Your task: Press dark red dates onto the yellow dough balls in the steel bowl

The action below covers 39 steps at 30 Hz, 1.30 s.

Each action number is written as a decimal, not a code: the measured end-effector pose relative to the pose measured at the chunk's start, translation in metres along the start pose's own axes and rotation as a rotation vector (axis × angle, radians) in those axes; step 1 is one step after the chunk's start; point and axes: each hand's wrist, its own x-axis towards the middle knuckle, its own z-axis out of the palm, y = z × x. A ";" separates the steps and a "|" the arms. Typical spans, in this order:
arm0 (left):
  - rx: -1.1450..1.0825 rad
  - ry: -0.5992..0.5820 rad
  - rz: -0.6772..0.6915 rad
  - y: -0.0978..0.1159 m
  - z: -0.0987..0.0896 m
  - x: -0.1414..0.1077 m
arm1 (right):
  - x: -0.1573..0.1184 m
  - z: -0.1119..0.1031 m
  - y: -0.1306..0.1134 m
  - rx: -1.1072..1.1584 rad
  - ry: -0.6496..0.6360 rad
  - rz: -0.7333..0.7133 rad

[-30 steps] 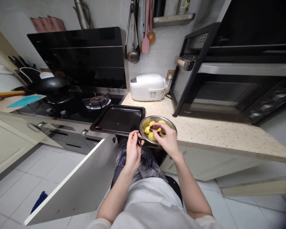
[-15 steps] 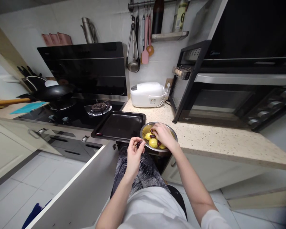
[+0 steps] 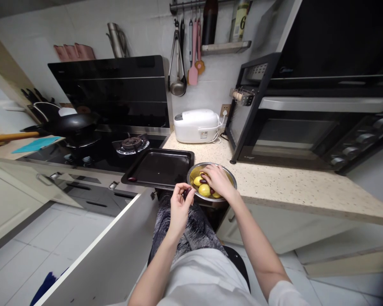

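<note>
Just left of the bowl, my left hand (image 3: 179, 207) is closed, pinching a dark purple grape (image 3: 187, 192) between its thumb and fingers. My right hand (image 3: 218, 180) reaches into a metal bowl (image 3: 233, 178), its fingers curled down over the fruit. Their tips are partly hidden, so what they grip cannot be made out. Yellow lemon-like fruits (image 3: 204, 190) and several more dark grapes (image 3: 203, 181) lie in the bowl. Beside it is a black baking tray (image 3: 161, 168), with one dark grape (image 3: 132, 179) near its front left corner.
The tray juts over the counter edge, above an open cabinet door (image 3: 115, 246). Behind stands a white rice cooker (image 3: 196, 126). An oven (image 3: 293, 136) is on the right; a gas burner (image 3: 132, 143) and a wok (image 3: 72, 125) are on the left.
The view has shifted very slightly. Both hands keep nearly the same pose, the left one with its grape and the right one in the bowl.
</note>
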 end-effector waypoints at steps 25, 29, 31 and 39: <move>0.150 -0.141 0.094 -0.004 0.003 -0.007 | -0.100 -0.012 -0.056 0.441 0.449 -0.026; 0.144 -0.222 0.030 -0.009 0.005 -0.011 | -0.109 -0.011 -0.058 0.483 0.431 -0.044; 0.173 -0.240 0.040 -0.010 0.004 -0.012 | -0.110 -0.012 -0.057 0.491 0.429 -0.066; 0.277 -0.270 0.104 -0.013 0.002 -0.011 | -0.111 -0.013 -0.047 0.524 0.487 -0.005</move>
